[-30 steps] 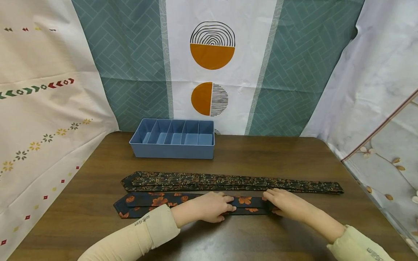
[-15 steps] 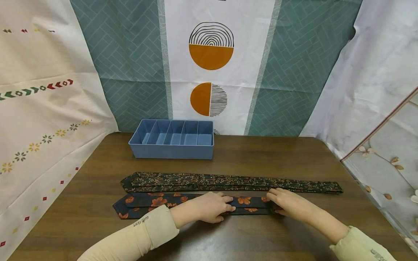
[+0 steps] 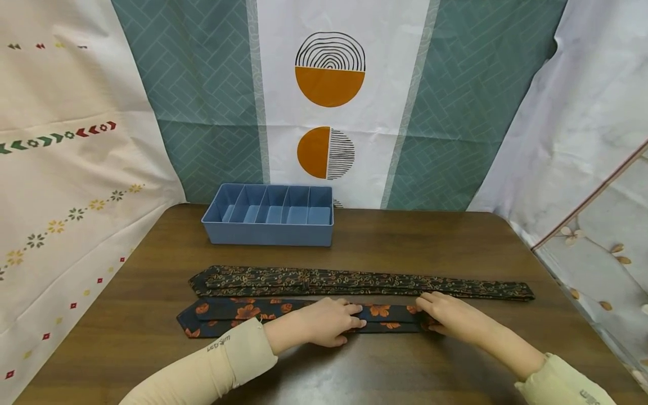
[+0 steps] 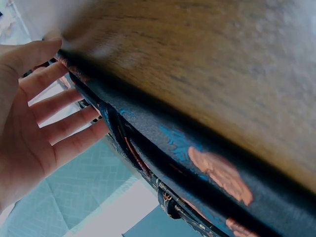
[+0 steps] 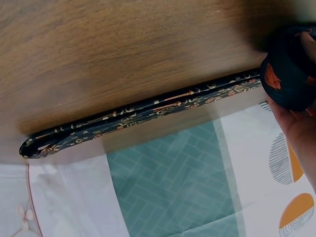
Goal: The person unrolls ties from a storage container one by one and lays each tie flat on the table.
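Observation:
A navy necktie with orange flowers (image 3: 245, 312) lies doubled along the table, its pointed end to the left. My left hand (image 3: 329, 322) rests on its middle; in the left wrist view the fingers (image 4: 74, 118) are straight and spread against the cloth. At the tie's right end my right hand (image 3: 453, 319) grips the doubled-over end. The right wrist view shows that end as a thick curled loop (image 5: 284, 74) between thumb and fingers. Just behind lies a black necktie with a small gold-and-rust pattern (image 3: 273, 280), also doubled, touched by neither hand.
A blue box with several compartments (image 3: 268, 234) stands at the back left of the brown wooden table (image 3: 405, 242). Patterned cloths hang behind and on both sides, reaching the table's edges.
My right hand has shifted slightly right along the navy necktie, and more of the tie shows to the left of its fingers. The left hand stays in place.

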Available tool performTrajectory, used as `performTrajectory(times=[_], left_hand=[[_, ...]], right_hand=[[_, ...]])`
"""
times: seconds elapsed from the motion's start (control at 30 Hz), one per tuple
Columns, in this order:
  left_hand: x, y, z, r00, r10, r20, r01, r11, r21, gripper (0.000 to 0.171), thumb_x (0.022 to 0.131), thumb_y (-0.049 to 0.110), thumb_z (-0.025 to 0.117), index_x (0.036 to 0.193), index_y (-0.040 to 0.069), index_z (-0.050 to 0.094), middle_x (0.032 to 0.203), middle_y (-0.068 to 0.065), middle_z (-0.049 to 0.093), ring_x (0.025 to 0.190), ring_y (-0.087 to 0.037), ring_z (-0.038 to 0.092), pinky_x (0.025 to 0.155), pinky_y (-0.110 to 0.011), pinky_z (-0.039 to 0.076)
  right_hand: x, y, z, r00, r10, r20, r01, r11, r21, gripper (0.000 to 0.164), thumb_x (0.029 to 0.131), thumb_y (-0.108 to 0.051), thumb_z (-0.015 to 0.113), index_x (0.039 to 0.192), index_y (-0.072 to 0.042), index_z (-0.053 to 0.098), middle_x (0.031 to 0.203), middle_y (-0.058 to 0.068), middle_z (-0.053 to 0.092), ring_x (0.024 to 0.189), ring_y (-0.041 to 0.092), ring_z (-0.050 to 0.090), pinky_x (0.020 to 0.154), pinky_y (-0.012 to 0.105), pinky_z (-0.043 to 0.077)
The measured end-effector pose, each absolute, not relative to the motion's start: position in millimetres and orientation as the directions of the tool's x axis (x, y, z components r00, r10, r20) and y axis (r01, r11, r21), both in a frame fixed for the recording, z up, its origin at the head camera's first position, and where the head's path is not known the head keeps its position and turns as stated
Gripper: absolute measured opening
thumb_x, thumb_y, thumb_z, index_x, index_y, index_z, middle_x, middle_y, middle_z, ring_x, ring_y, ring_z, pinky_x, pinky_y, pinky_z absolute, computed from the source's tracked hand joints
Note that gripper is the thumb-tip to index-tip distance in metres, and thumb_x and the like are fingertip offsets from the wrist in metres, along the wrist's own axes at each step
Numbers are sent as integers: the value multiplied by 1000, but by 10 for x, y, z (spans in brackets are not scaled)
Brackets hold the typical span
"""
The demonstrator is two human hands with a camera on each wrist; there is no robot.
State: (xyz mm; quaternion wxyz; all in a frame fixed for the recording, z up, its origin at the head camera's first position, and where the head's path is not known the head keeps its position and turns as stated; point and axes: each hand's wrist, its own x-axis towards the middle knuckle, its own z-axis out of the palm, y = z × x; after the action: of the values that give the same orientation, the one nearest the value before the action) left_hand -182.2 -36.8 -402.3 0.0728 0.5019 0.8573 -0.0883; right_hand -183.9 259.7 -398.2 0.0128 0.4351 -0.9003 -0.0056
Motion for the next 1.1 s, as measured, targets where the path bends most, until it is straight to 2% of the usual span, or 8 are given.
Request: performTrajectory(times=[0.13,0.33,0.6,0.77,0.9,1.1], left_hand=[[-1825,-367,-4000,-486,847,-216,873,483,-71,50,91,36,62,138,28,48,146,-1,43,125,-18,51,86,-26,53],[-1815,-377,-3983,-488,842,-229,871,487,-65,50,91,36,61,139,29,48,147,-1,42,127,-19,50,88,-27,52],[-1810,-400,-3993,-485,846,-220,872,486,-56,48,91,35,61,138,28,49,146,-1,44,126,-19,51,91,-28,51],[-1824,-410,-3998,-494,846,-202,865,502,-13,45,92,35,60,135,29,52,144,0,46,127,-19,50,94,-29,50],[-1840,-412,-4003,-501,843,-194,857,515,27,43,92,35,60,134,29,53,143,1,47,128,-18,49,93,-33,51],[-1865,-357,-4001,-496,849,-182,859,510,39,40,92,35,59,131,29,54,138,1,50,121,-17,54,87,-34,53]], right_hand=[[-1843,2603,-3957,-627,-779,17,-779,627,26,41,66,-11,85,91,-13,52,90,1,62,86,22,65,74,35,56],[-1853,2610,-3955,-618,-786,27,-786,619,9,43,65,-10,85,87,-14,48,83,-6,56,75,11,58,63,27,51],[-1838,2639,-3960,-603,-797,29,-796,604,41,38,66,-11,84,96,-10,61,93,-1,61,83,16,61,70,30,54],[-1831,2664,-3979,-601,-798,32,-797,602,41,38,66,-13,84,94,-11,60,92,-2,61,84,16,62,71,31,55],[-1833,2676,-3990,-609,-793,40,-792,610,36,37,66,-11,84,90,-13,56,88,-3,59,80,14,60,66,27,53],[-1832,2701,-3989,-624,-781,32,-781,625,18,36,68,-10,83,91,-14,55,88,-3,59,80,15,61,66,27,53]])
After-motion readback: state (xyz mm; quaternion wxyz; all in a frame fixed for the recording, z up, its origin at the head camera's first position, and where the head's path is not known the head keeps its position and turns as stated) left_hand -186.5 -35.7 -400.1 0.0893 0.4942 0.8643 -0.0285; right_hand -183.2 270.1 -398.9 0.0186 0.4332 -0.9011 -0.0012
